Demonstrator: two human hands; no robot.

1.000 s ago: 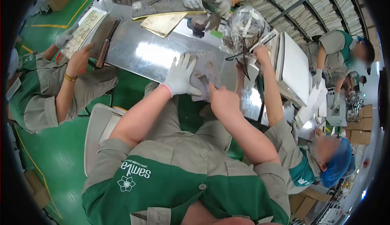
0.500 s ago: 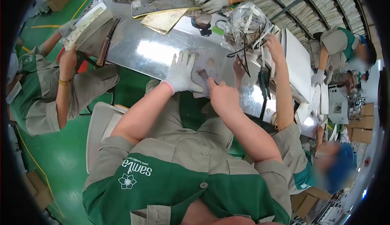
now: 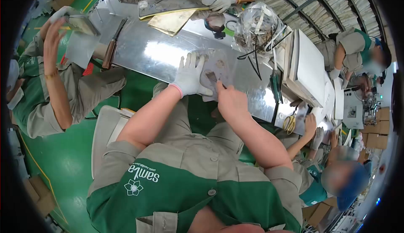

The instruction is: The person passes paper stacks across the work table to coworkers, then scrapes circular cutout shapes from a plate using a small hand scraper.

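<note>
A thin, pale, translucent sheet (image 3: 220, 63) with brownish blotches lies at the near edge of the shiny metal table. My left hand (image 3: 190, 76), in a white glove, presses on the sheet's left side with fingers stretched out. Bare and closed, my right hand (image 3: 232, 104) grips the handle of a scraper (image 3: 211, 77). Its flat, stained blade touches or hovers just over the sheet, to the right of my gloved fingers; I cannot tell which.
A clear plastic bag (image 3: 257, 25) with dark straps stands at the back right, near stacked white panels (image 3: 309, 69). Yellow-handled scissors (image 3: 289, 123) lie to the right. A wooden-handled knife (image 3: 110, 50) lies on the left. Co-workers sit on both sides and across the table.
The right-hand co-worker's arm has withdrawn from the plastic bag toward the lower right. On the left, a co-worker has raised a hand and shifted the patterned piece. My hands have barely moved.
</note>
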